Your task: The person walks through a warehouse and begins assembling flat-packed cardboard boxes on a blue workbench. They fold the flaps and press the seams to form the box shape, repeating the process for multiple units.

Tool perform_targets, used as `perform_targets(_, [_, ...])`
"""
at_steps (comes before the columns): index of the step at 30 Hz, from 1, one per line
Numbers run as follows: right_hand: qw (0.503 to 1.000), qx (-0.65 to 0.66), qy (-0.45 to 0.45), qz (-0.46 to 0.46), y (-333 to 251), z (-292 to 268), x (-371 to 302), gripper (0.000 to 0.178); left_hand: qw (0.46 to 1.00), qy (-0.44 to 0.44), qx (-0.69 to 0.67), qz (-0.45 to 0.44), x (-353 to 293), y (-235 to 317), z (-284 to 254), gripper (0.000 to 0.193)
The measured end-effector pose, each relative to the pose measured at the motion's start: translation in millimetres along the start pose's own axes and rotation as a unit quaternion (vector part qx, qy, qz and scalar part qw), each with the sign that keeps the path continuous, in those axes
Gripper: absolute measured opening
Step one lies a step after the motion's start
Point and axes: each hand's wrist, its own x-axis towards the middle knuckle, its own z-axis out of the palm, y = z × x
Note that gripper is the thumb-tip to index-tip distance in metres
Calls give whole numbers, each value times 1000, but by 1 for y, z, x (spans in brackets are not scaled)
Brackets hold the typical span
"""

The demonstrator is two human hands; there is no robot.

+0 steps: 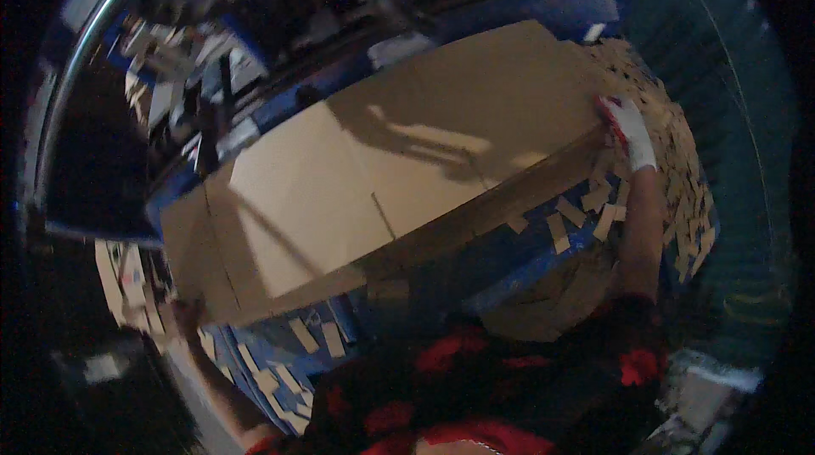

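Okay, head view: one big cardboard sheet (297, 192) spans the middle, tilted across the view, low end left, high end right. Right hand (630, 132), in a white glove with red on the finger side, is at the sheet's right end; grip closed, clamped on the near edge there. Left hand (181, 317) is at the near left corner, touching it; dim and blurred, so can't tell how far that grip is closed. Arms spread wide, one hand per end.

Sheet has short slits cut in from the near edge, a bright light patch left of centre, and shadow bars across it. Darker band runs along the near edge; can't tell if flap or thickness.

Around it: heap of cardboard scraps (679, 158) just beside the right hand, more loose offcuts (276, 379) on blue below the left half. Dark machine (340, 14) beyond the far edge.
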Motion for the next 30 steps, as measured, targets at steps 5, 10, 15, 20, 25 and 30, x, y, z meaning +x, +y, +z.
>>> perform_targets(5, [996, -87, 8, -32, -20, -41, -4, 50, 910, -84, -396, 93, -12, 52, -60, 62])
perform_targets(10, [945, 259, 92, -177, -124, -52, -56, 49, 742, -83, -664, 31, -44, 53, -15, 63])
perform_targets(15, [881, 392, -64, -258, -176, 23, -139, 64, 776, 33, -629, -33, -40, 81, 59, 52])
perform_targets(20, [944, -17, -151, -293, -108, 102, -198, 60, 874, 31, -474, 101, -77, 118, 23, 37])
perform_targets(25, [799, -199, -85, -560, -140, 92, -233, 56, 897, 70, -342, 270, -109, 135, 37, 43])
perform_targets(30, [710, -312, -111, -622, -146, 104, -237, 45, 903, 69, -225, 360, -98, 180, 30, 74])
